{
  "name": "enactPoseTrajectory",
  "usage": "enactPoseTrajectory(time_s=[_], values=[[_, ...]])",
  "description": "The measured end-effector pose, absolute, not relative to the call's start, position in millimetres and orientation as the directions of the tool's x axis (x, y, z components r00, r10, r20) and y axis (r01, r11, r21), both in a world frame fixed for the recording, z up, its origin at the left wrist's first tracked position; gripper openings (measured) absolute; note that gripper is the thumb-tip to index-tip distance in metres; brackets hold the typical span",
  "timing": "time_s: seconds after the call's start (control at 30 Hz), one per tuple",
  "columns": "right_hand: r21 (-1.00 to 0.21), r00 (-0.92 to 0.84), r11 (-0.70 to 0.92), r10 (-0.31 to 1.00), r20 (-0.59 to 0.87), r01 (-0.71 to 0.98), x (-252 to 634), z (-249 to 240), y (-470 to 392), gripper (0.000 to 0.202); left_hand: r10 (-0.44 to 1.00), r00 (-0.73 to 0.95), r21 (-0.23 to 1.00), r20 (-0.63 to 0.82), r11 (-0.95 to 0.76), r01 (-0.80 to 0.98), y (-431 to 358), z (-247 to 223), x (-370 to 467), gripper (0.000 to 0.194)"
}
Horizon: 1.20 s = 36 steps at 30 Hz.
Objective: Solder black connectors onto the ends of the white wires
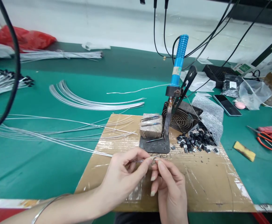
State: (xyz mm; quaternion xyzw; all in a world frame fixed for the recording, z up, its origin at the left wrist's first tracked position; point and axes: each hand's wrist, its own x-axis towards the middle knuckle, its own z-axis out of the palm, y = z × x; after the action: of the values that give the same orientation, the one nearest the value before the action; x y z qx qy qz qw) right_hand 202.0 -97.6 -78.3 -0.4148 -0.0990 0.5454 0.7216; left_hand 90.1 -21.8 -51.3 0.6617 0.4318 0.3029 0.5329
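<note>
Thin white wires (98,152) run in from the left and pass into my left hand (126,172), whose thumb and fingers are closed on them. The wire tips stick out past its fingertips. There my right hand (170,185) meets them, thumb and index finger pinched at the ends; its other fingers are curled. Both hands are just above a taped cardboard sheet (203,183), fingertips nearly touching. Beyond them, a blue-handled soldering iron (180,59) is held upright in a metal stand (158,147), beside a worn block (151,129) with metal pieces on top.
Small black connector pieces (196,140) lie heaped right of the stand, before a round fan grille (180,119). Further right are a phone (227,105), a yellow sponge (244,151) and orange-handled scissors (271,140). More wires (91,104) lie at left; a black cable (15,62) hangs near.
</note>
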Motion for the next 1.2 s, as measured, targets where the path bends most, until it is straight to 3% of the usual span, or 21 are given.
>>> enactPoseTrajectory(time_s=[0.2, 0.33, 0.53, 0.73, 0.97, 1.2], values=[[-0.742, 0.383, 0.059, 0.882, -0.274, -0.668, 215.7, -82.4, -98.4, 0.023, 0.906, 0.421, 0.955, -0.035, -0.094, 0.281, -16.8, -47.3, 91.7, 0.03], [-0.83, 0.456, 0.111, 0.871, -0.184, -0.547, 252.3, -78.1, -108.2, 0.033, 0.914, 0.395, 0.911, 0.093, -0.239, 0.336, -5.6, -35.2, 86.4, 0.026], [-0.905, 0.68, 0.194, 0.722, -0.13, -0.379, 301.2, -80.5, -124.5, 0.033, 0.828, 0.378, 0.609, 0.414, -0.561, 0.561, 39.1, -33.8, 60.1, 0.019], [-0.926, 0.628, 0.17, 0.773, -0.086, -0.337, 308.3, -95.7, -131.2, 0.029, 0.787, 0.419, 0.407, 0.452, -0.6, 0.689, 77.9, -60.3, 40.7, 0.027], [-0.933, 0.585, 0.189, 0.811, -0.029, -0.308, 311.4, -103.5, -131.0, 0.029, 0.753, 0.472, 0.296, 0.458, -0.63, 0.718, 99.1, -57.5, 34.5, 0.033], [-0.933, 0.614, 0.172, 0.786, -0.064, -0.317, 314.3, -112.4, -130.5, 0.03, 0.738, 0.606, 0.182, 0.297, -0.666, 0.723, 183.7, -63.6, 29.7, 0.017]])
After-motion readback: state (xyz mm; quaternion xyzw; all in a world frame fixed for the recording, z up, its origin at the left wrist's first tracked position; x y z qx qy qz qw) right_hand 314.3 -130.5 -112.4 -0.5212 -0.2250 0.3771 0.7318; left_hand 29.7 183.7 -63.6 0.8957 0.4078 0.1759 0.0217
